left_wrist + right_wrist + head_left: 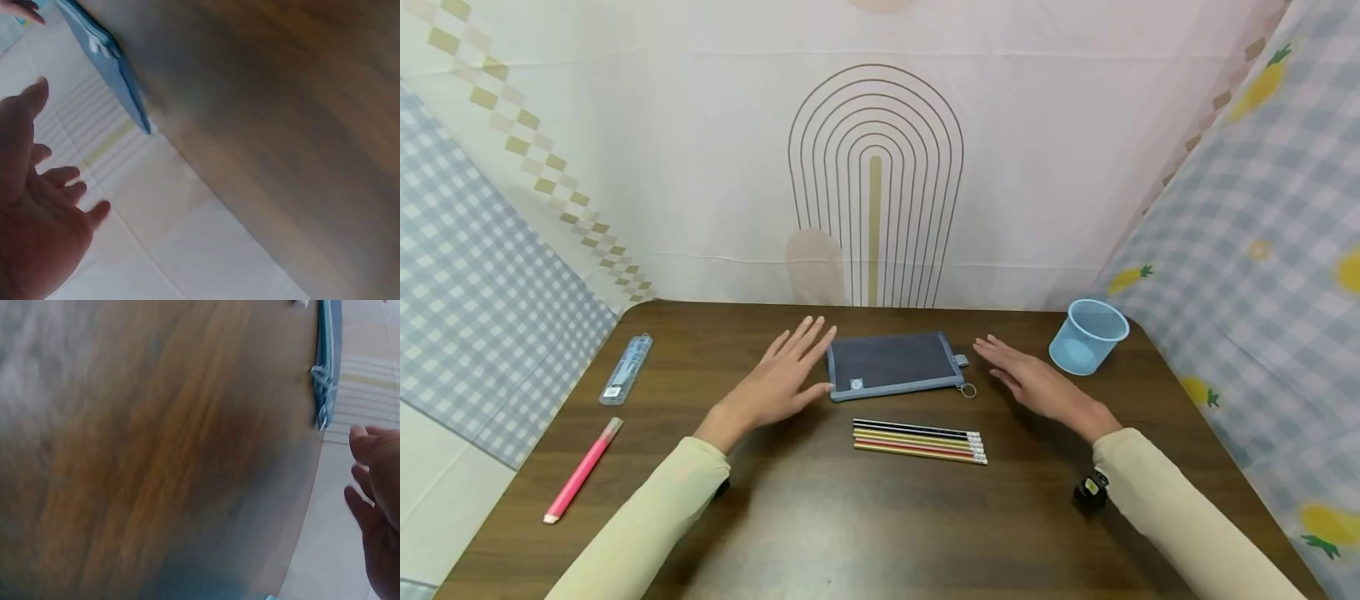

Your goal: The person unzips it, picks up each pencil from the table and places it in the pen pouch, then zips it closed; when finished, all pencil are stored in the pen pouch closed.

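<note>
A dark blue zip pouch (895, 360) with lighter blue edging lies flat near the back of the table, its key ring (967, 390) at the right corner. My left hand (781, 379) hovers at the pouch's left end, fingers spread and holding nothing. On the other side my right hand (1033, 379), fingers extended, points toward the pouch's tabbed end with a gap between. Several pencils (919, 442) lie side by side in front of the pouch. Both wrist views show the pouch (106, 59) edge-on beyond bare fingers (359, 506).
A light blue mesh cup (1086, 337) stands at the back right. Along the left side lie a clear blue slim case (627, 371) and a pink stick-shaped item (583, 471) with pale ends. Patterned cloths hang behind the table (850, 533) and at both sides.
</note>
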A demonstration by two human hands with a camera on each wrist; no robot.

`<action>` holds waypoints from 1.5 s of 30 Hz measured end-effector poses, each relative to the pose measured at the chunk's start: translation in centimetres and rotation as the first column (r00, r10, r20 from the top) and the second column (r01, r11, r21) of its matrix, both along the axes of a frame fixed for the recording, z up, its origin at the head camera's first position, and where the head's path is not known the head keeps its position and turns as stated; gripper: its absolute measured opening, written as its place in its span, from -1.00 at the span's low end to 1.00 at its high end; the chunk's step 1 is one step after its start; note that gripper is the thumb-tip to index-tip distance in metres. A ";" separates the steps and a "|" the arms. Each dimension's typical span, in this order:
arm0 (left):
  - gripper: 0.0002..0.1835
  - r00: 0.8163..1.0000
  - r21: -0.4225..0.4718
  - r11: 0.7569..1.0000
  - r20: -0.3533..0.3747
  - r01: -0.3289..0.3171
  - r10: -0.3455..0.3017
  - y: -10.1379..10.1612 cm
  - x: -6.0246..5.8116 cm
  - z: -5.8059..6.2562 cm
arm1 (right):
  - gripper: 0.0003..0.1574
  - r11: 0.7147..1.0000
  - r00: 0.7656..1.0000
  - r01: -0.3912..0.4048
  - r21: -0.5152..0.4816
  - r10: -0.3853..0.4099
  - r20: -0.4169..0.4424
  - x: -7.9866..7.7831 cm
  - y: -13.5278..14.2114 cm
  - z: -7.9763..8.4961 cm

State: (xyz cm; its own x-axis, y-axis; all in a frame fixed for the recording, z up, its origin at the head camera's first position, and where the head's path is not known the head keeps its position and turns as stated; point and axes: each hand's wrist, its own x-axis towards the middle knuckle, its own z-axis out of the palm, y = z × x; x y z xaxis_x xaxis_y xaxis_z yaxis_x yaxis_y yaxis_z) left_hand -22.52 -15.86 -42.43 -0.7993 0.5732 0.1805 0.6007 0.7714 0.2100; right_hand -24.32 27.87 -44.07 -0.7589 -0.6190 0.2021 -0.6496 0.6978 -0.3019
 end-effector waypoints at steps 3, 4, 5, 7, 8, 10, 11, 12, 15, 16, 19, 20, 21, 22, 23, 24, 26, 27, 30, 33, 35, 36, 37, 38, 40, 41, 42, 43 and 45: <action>-0.19 0.995 0.019 0.996 -0.061 0.082 -0.081 1.4 -0.4 0.3 | -0.24 0.998 0.998 -0.060 -0.004 0.060 0.015 -0.7 0.3 -0.2; -0.22 0.992 0.028 0.994 -0.073 0.109 -0.107 1.9 -0.5 0.5 | -0.26 0.997 0.997 -0.075 -0.006 0.075 0.022 -0.9 0.4 -0.3; -0.25 0.988 0.036 0.990 -0.083 0.136 -0.132 2.5 -0.6 0.6 | -0.27 0.996 0.996 -0.086 -0.010 0.086 0.033 -1.1 0.4 -0.4; -0.31 0.982 0.051 0.983 -0.083 0.176 -0.171 3.7 -0.8 0.8 | -0.31 0.995 0.993 -0.099 -0.011 0.100 0.056 -1.4 0.4 -0.4; -0.34 0.980 0.053 0.981 -0.075 0.188 -0.184 4.3 -0.8 0.9 | -0.32 0.994 0.992 -0.106 -0.013 0.107 0.066 -1.6 0.4 -0.4; -0.39 0.978 0.049 0.978 -0.052 0.204 -0.201 5.5 -1.0 1.0 | -0.34 0.993 0.989 -0.120 -0.016 0.121 0.089 -1.9 0.3 -0.4; -0.42 0.978 0.043 0.977 -0.037 0.208 -0.206 6.0 -1.0 1.0 | -0.34 0.992 0.987 -0.127 -0.019 0.128 0.099 -2.0 0.2 -0.3; -0.44 0.978 0.033 0.978 -0.024 0.208 -0.207 6.6 -1.1 1.0 | -0.34 0.991 0.985 -0.133 -0.020 0.135 0.107 -2.1 0.1 -0.3; -0.50 0.977 0.003 0.977 0.011 0.212 -0.212 8.1 -1.4 0.8 | -0.33 0.988 0.981 -0.151 -0.020 0.152 0.119 -2.4 -0.2 -0.3; -0.51 0.977 -0.008 0.977 0.017 0.212 -0.211 8.5 -1.5 0.7 | -0.34 0.988 0.980 -0.152 -0.020 0.153 0.123 -2.5 -0.4 -0.3; -0.53 0.979 -0.036 0.978 0.030 0.205 -0.203 9.5 -1.7 0.4 | -0.35 0.989 0.979 -0.144 -0.013 0.145 0.147 -2.6 -0.7 -0.5; -0.53 0.979 -0.043 0.979 0.036 0.202 -0.200 9.8 -1.7 0.3 | -0.36 0.990 0.978 -0.138 -0.009 0.137 0.155 -2.7 -0.8 -0.5; -0.53 0.979 -0.047 0.979 0.043 0.199 -0.197 10.0 -1.8 0.2 | -0.36 0.991 0.978 -0.133 -0.007 0.132 0.161 -2.7 -0.9 -0.6; -0.52 0.980 -0.054 0.979 0.050 0.196 -0.193 10.2 -1.8 0.1 | -0.37 0.992 0.978 -0.127 -0.007 0.126 0.168 -2.7 -1.0 -0.6; -0.52 0.980 -0.058 0.979 0.058 0.195 -0.192 10.4 -1.8 0.1 | -0.38 0.992 0.978 -0.124 -0.005 0.123 0.171 -2.7 -1.1 -0.7; -0.51 0.980 -0.063 0.979 0.065 0.194 -0.190 10.6 -1.8 0.0 | -0.38 0.992 0.978 -0.122 -0.002 0.121 0.168 -2.7 -1.3 -0.8; -0.51 0.979 -0.074 0.979 0.076 0.192 -0.187 11.0 -1.9 -0.2 | -0.40 0.992 0.980 -0.125 0.003 0.123 0.158 -2.6 -1.5 -1.0; -0.51 0.979 -0.078 0.978 0.082 0.193 -0.186 11.2 -2.0 -0.3 | -0.41 0.991 0.980 -0.130 0.007 0.128 0.150 -2.6 -1.6 -1.1; -0.53 0.977 -0.083 0.976 0.092 0.202 -0.194 12.0 -2.1 -0.6 | -0.45 0.988 0.982 -0.150 0.022 0.147 0.120 -2.7 -1.9 -1.3; -0.55 0.972 -0.083 0.971 0.093 0.225 -0.217 13.0 -2.3 -0.8 | -0.51 0.985 0.982 -0.168 0.041 0.164 0.095 -2.8 -2.2 -1.3; -0.57 0.970 -0.088 0.968 0.088 0.235 -0.227 13.6 -2.4 -1.0 | -0.55 0.982 0.981 -0.179 0.065 0.174 0.084 -2.8 -2.4 -1.2; -0.58 0.969 -0.085 0.967 0.087 0.239 -0.232 13.9 -2.4 -1.0 | -0.56 0.980 0.981 -0.184 0.076 0.178 0.084 -2.8 -2.6 -1.1; -0.59 0.968 -0.078 0.967 0.086 0.243 -0.237 14.2 -2.4 -1.0 | -0.58 0.979 0.980 -0.187 0.084 0.180 0.083 -2.8 -2.8 -1.0; -0.60 0.967 -0.073 0.967 0.086 0.244 -0.238 14.5 -2.4 -1.0 | -0.59 0.978 0.979 -0.191 0.088 0.184 0.083 -2.8 -2.9 -0.9; -0.63 0.966 -0.059 0.967 0.090 0.247 -0.241 14.9 -2.4 -1.1 | -0.60 0.977 0.978 -0.195 0.086 0.187 0.087 -2.8 -3.2 -0.7; -0.65 0.966 -0.056 0.967 0.088 0.247 -0.242 15.1 -2.4 -1.1 | -0.61 0.978 0.978 -0.193 0.077 0.186 0.091 -2.7 -3.3 -0.7; -0.66 0.966 -0.052 0.968 0.090 0.246 -0.241 15.3 -2.4 -1.1 | -0.62 0.979 0.978 -0.192 0.062 0.185 0.098 -2.7 -3.4 -0.6; -0.67 0.967 -0.055 0.968 0.088 0.243 -0.238 15.5 -2.4 -1.1 | -0.63 0.981 0.978 -0.190 0.049 0.184 0.103 -2.6 -3.5 -0.6; -0.69 0.970 -0.062 0.970 0.087 0.234 -0.228 15.9 -2.5 -1.1 | -0.65 0.983 0.976 -0.184 0.021 0.181 0.119 -2.5 -3.7 -0.5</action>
State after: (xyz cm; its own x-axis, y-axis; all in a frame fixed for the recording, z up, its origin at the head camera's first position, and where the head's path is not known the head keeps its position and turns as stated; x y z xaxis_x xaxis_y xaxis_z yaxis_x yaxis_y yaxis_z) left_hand -25.01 0.03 -43.55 -0.6536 0.7532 0.0746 0.7483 0.6282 0.2132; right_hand -26.82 24.17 -44.58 -0.6496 -0.7540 0.0975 -0.7287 0.5809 -0.3627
